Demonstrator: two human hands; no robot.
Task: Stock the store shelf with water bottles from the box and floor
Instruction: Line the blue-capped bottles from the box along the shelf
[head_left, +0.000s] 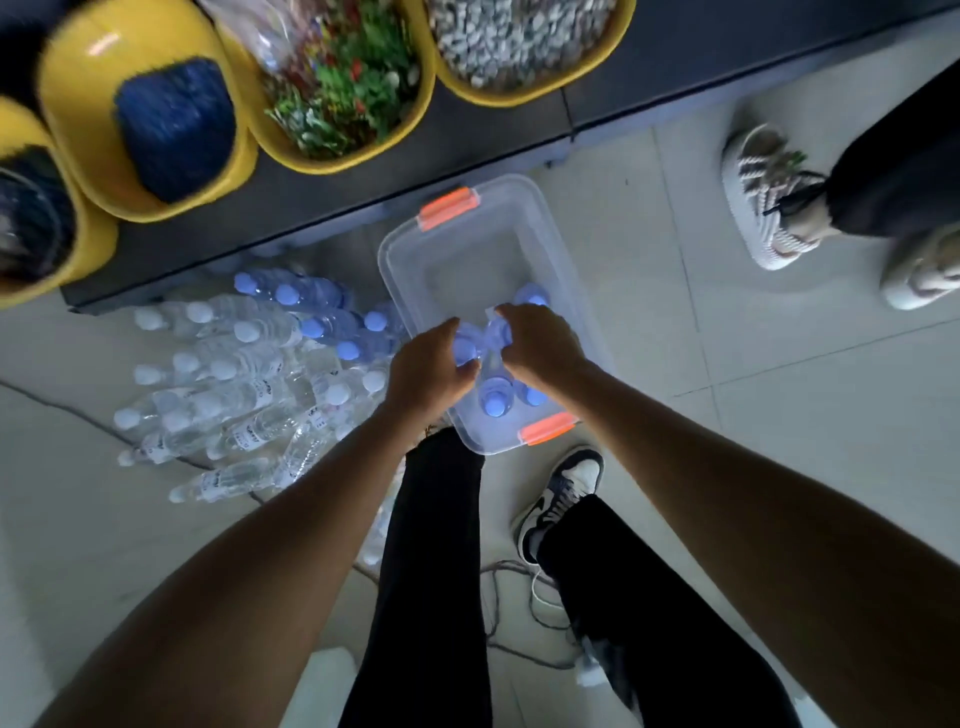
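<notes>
Tiled floor; bottles upright (caps up), left hand, right hand fingers round them.

Pale tiled floor, 4 yellow bins above, dim light

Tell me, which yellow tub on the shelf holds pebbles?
The rightmost yellow tub; the next holds green plants, another something blue.

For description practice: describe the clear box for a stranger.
Find the dark shelf carrying yellow tubs. On the floor below stands a clear box, where left hand and right hand grip blue-capped bottles. Orange latches at both ends distinguish it from loose bottles beside it.
</notes>
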